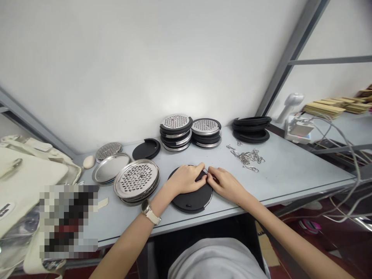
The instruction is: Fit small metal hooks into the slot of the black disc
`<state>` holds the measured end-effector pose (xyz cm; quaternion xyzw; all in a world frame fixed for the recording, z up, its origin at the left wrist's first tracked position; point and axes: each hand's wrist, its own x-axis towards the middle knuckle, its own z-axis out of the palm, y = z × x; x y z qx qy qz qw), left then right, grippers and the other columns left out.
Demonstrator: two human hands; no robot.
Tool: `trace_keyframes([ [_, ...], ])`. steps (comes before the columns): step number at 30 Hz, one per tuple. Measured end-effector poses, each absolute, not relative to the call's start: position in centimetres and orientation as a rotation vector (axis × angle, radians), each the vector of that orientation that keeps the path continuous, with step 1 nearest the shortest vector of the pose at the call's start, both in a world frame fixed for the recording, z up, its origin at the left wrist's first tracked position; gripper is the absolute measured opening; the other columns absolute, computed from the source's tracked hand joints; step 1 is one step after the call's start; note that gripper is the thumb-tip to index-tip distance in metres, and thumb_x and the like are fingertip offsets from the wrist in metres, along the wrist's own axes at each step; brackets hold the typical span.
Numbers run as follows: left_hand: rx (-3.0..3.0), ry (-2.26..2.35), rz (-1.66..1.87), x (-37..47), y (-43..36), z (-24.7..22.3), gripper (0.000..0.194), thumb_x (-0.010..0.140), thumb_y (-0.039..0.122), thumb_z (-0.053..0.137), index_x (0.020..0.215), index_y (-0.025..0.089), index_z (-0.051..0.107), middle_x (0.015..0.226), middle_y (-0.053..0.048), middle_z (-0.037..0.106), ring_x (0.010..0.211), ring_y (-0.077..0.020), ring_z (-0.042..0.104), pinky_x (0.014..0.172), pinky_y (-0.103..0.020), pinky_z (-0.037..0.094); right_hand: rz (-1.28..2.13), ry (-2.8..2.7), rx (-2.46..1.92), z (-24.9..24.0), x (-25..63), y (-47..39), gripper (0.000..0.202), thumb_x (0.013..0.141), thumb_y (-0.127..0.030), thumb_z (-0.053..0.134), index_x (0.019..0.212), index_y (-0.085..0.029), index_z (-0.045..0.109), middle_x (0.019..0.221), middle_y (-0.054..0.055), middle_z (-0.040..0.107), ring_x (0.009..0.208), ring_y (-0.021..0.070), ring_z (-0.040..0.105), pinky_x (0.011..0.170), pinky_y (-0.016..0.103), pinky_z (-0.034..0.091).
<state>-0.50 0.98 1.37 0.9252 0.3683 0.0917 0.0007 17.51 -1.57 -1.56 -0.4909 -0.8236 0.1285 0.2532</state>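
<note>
A black round cover (pixel 190 200) lies on the table close to the front edge, with a thin silvery metal rim showing along its lower right side. My left hand (pixel 188 179), with a watch on its wrist, rests across the top of it, thumb and fingers gripping near the upper right edge. At that same edge my right hand (pixel 226 184) is closed in a pinch, its fingertips almost meeting those of the left. A thin shiny bit shows between the fingertips; its kind is too small to tell. Silvery clip hooks (pixel 248 157) lie loose beyond my right hand.
Perforated metal discs (pixel 136 178) and a plain metal tray (pixel 112 168) lie left. Behind are a black cover (pixel 146 149), stacks of perforated discs in black covers (pixel 176 131) (pixel 205 131), and black covers (pixel 251 130). A cream bag (pixel 31 170) sits far left; cables (pixel 345 139) hang right.
</note>
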Motion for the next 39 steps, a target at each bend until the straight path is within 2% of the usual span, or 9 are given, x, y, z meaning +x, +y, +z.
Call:
trace_keyframes([
  [15, 2.909, 1.121, 0.291, -0.68, 1.05, 1.41, 0.016, 0.091, 0.034, 0.041, 0.099, 0.020, 0.045, 0.077, -0.003, 0.067, 0.071, -0.0221, 0.066, 0.057, -0.028, 0.040, 0.377, -2.181, -1.317, -1.69, 17.52, -1.67, 0.021, 0.091, -0.024, 0.038, 0.070, -0.022, 0.035, 0.059, -0.003, 0.045, 0.056, 0.0142, 0.045, 0.056, 0.025, 0.032],
  [21, 2.925, 1.073, 0.298, -0.63, 1.05, 1.47, 0.013, 0.094, 0.027, 0.035, 0.100, 0.022, 0.045, 0.080, -0.001, 0.067, 0.071, -0.0195, 0.066, 0.058, -0.027, 0.039, 0.397, -2.102, -1.327, -1.81, 17.72, -1.64, 0.023, 0.093, -0.026, 0.035, 0.071, -0.022, 0.032, 0.060, -0.003, 0.044, 0.057, 0.0144, 0.045, 0.056, 0.024, 0.032],
  [26, 2.895, 1.242, 0.359, -0.57, 0.97, 1.41, 0.017, 0.091, 0.033, 0.041, 0.102, 0.021, 0.045, 0.075, -0.001, 0.066, 0.066, -0.0213, 0.065, 0.055, -0.029, 0.037, 0.421, -2.097, -1.344, -1.90, 17.70, -1.49, 0.023, 0.095, -0.027, 0.033, 0.073, -0.023, 0.031, 0.060, -0.003, 0.041, 0.055, 0.0147, 0.042, 0.055, 0.025, 0.030],
  [31, 2.909, 1.338, 0.329, -0.67, 0.90, 1.45, 0.017, 0.090, 0.037, 0.043, 0.087, 0.022, 0.047, 0.072, -0.001, 0.065, 0.063, -0.0213, 0.063, 0.052, -0.029, 0.033, 0.421, -2.135, -1.338, -1.86, 17.67, -1.40, 0.022, 0.096, -0.027, 0.032, 0.075, -0.023, 0.034, 0.061, -0.002, 0.043, 0.056, 0.0153, 0.044, 0.055, 0.025, 0.031],
  [39, 2.930, 1.161, 0.309, -0.64, 0.56, 1.87, 0.012, 0.089, 0.032, 0.043, 0.089, 0.023, 0.050, 0.077, 0.000, 0.066, 0.068, -0.0186, 0.063, 0.055, -0.027, 0.035, 0.351, -2.251, -1.291, -2.03, 17.82, -1.28, 0.022, 0.095, -0.023, 0.033, 0.074, -0.022, 0.040, 0.062, -0.001, 0.048, 0.060, 0.0156, 0.048, 0.060, 0.025, 0.034],
])
